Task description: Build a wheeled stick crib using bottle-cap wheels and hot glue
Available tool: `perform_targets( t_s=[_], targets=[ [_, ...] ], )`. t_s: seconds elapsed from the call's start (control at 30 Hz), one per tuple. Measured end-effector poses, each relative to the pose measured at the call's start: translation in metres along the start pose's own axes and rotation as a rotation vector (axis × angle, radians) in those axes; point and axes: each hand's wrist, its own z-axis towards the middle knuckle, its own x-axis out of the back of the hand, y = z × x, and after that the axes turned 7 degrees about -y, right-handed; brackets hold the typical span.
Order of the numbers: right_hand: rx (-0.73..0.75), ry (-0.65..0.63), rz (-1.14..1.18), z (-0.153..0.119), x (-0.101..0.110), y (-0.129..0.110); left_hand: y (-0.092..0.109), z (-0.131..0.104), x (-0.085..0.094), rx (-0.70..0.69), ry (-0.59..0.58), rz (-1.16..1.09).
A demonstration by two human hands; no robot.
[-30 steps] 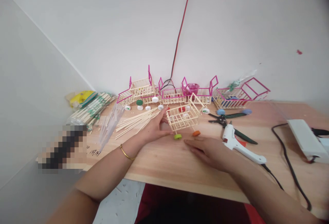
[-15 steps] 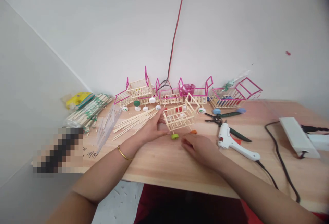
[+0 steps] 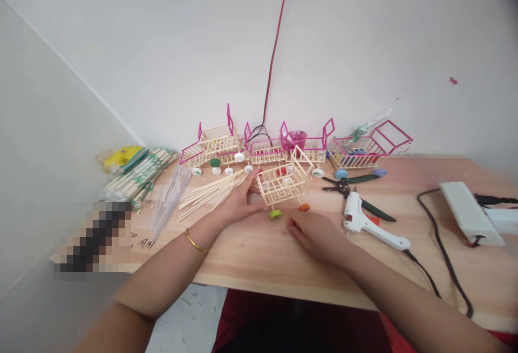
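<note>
A small shopping cart (image 3: 282,184) made of bare wooden sticks stands tilted at the middle of the table, with a light green wheel (image 3: 275,214) and an orange wheel (image 3: 304,208) at its near side. My left hand (image 3: 238,201) grips its left end, the thumb low near the green wheel and the fingers partly hidden behind the frame. Close by the orange wheel, my right hand (image 3: 313,231) rests with curled fingers; whether it touches the wheel or pinches something small, I cannot tell.
Several stick carts with pink rims (image 3: 267,150) line the wall. Loose sticks (image 3: 210,194) and bagged sticks (image 3: 140,176) lie left. Right are pliers (image 3: 342,185), a white glue gun (image 3: 366,222), its cord and a white power strip (image 3: 471,212).
My right hand has shifted very slightly, and more of the orange wheel shows above it. My left hand and the cart stay nearly still.
</note>
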Motion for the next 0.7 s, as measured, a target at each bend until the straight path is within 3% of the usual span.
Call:
perform_targets(
  t_s=[0.17,0.57,0.7],
  targets=[
    [-0.046,0.034,0.032,0.0006,-0.0024,0.0029,-0.0009,0.0005,0.0001,0.008,0.014,0.014],
    [0.046,0.029,-0.081,0.0029,-0.0052,0.0026,-0.0004,0.0007,0.0005,0.011,0.005,0.012],
    [0.027,0.014,-0.021,-0.0017,-0.0011,0.0037,-0.0018,0.0006,0.0005,0.007,0.008,0.016]
  ],
)
